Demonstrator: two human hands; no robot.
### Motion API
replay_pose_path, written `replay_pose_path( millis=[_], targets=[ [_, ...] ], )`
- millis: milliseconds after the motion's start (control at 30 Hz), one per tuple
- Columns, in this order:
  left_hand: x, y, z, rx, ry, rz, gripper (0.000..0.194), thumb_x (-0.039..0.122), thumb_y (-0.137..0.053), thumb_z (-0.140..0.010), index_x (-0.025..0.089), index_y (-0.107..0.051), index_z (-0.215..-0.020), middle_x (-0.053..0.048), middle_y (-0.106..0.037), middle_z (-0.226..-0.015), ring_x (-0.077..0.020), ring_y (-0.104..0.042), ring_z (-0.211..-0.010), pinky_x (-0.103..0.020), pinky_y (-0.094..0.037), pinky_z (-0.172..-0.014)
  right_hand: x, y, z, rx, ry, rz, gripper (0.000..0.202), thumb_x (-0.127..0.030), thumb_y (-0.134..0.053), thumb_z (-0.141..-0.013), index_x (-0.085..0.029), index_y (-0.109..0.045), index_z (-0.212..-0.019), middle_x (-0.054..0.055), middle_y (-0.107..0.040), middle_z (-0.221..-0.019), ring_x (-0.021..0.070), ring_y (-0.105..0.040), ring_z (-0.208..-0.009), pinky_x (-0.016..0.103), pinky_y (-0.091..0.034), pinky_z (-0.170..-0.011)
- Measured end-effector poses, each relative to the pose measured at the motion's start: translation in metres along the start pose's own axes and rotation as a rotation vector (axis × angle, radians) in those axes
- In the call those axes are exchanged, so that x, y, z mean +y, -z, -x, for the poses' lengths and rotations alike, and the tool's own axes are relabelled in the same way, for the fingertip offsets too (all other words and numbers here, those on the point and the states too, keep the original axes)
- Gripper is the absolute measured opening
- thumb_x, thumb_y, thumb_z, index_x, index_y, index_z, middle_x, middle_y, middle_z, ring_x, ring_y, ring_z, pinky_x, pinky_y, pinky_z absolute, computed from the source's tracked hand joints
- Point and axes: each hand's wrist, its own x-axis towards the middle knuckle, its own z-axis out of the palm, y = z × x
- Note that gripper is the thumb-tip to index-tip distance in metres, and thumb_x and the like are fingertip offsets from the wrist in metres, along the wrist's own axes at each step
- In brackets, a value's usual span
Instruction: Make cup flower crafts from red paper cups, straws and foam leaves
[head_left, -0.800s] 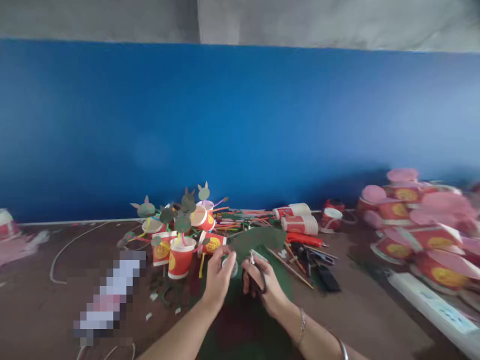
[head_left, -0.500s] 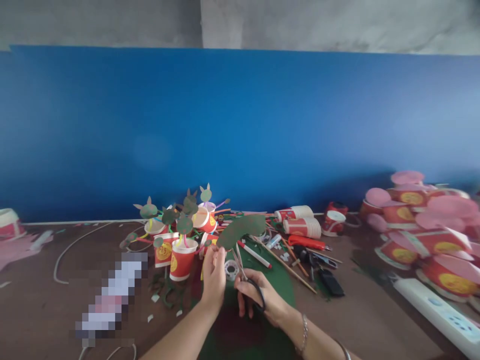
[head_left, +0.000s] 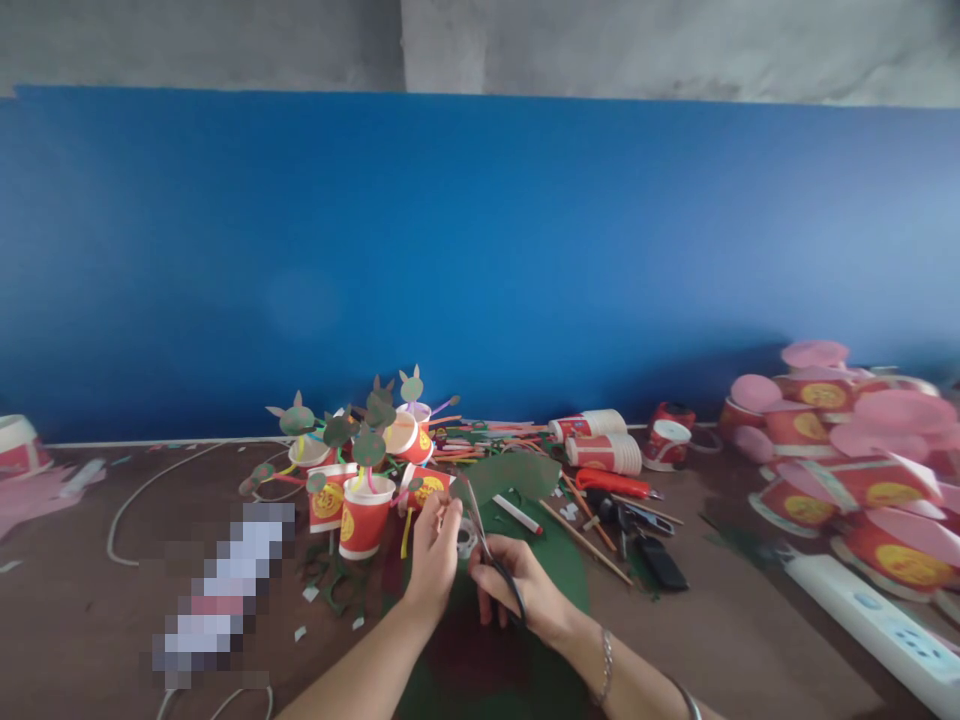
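A dark green piece of paper [head_left: 517, 474] is pinched at its left end by my left hand [head_left: 433, 550], near the middle of the table. My right hand [head_left: 517, 590] holds black-handled scissors [head_left: 486, 545], whose blades point up and left against the paper's left end. Under both hands lies a larger dark green sheet [head_left: 555, 560]. A roll of tape [head_left: 466, 538] sits between the hands, partly hidden. The capped marker [head_left: 517, 514] rests just beyond my right hand.
Red paper cups with green animal heads [head_left: 365, 515] stand left of my hands. Stacked cups [head_left: 604, 453], sticks [head_left: 589, 543] and a black object [head_left: 661, 562] lie to the right. Pink-topped cups [head_left: 810, 425] and a power strip [head_left: 877, 620] fill the far right.
The green paper has shifted right and down, uncovering the straws behind it. My left hand has moved slightly right, and the scissor blades now tilt further left.
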Motion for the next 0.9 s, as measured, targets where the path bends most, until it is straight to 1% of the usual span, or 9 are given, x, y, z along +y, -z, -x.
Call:
replay_pose_path(
  millis=[67,167,433,700,900],
  targets=[
    [-0.0003,-0.0001,0.0004,-0.069,-0.03,-0.022,0.024,0.038,-0.054,-0.08,0.018,-0.047,-0.068,0.005,-0.042,-0.058,-0.0086,-0.043,-0.055,-0.019,-0.036,-0.053,-0.0019,0.0004,-0.0007,0.029,-0.009,0.005,0.039,-0.053,-0.061,-0.068,-0.016,-0.05,-0.074,-0.006,-0.05,-0.043,0.0079,-0.048,-0.035,0.014,-0.033,-0.031],
    [0.0006,0.0,0.0009,-0.118,-0.048,-0.046,0.021,0.036,-0.051,-0.081,0.018,-0.049,-0.071,0.004,-0.044,-0.061,-0.009,-0.044,-0.058,-0.019,-0.036,-0.055,-0.0039,0.0006,-0.0007,0.039,-0.018,0.017,0.038,-0.051,-0.061,-0.068,-0.016,-0.05,-0.073,-0.006,-0.05,-0.042,0.0072,-0.047,-0.034,0.014,-0.033,-0.031],
    [0.0017,-0.0001,0.0008,-0.134,-0.055,-0.041,0.021,0.034,-0.054,-0.079,0.017,-0.048,-0.067,0.004,-0.044,-0.06,-0.0092,-0.042,-0.057,-0.019,-0.035,-0.054,-0.0017,0.0013,-0.0013,0.061,-0.027,0.032,0.036,-0.049,-0.06,-0.069,-0.016,-0.05,-0.075,-0.007,-0.05,-0.043,0.0073,-0.047,-0.035,0.014,-0.032,-0.031],
    [0.0071,-0.0007,0.0019,-0.143,-0.023,-0.042,0.025,0.038,-0.053,-0.078,0.018,-0.045,-0.065,0.005,-0.041,-0.058,-0.0092,-0.04,-0.056,-0.02,-0.034,-0.053,-0.0029,0.0023,-0.0019,0.075,-0.012,0.059,0.035,-0.05,-0.06,-0.068,-0.016,-0.051,-0.073,-0.007,-0.049,-0.041,0.0071,-0.045,-0.033,0.015,-0.03,-0.031],
    [0.0096,-0.0015,0.0018,-0.141,-0.006,-0.019,0.028,0.042,-0.054,-0.076,0.018,-0.045,-0.064,0.005,-0.041,-0.058,-0.0093,-0.041,-0.055,-0.02,-0.034,-0.054,-0.0041,0.0014,-0.0012,0.071,0.01,0.064,0.036,-0.051,-0.06,-0.069,-0.016,-0.049,-0.068,-0.007,-0.048,-0.039,0.0062,-0.042,-0.031,0.015,-0.026,-0.03]
  ],
)
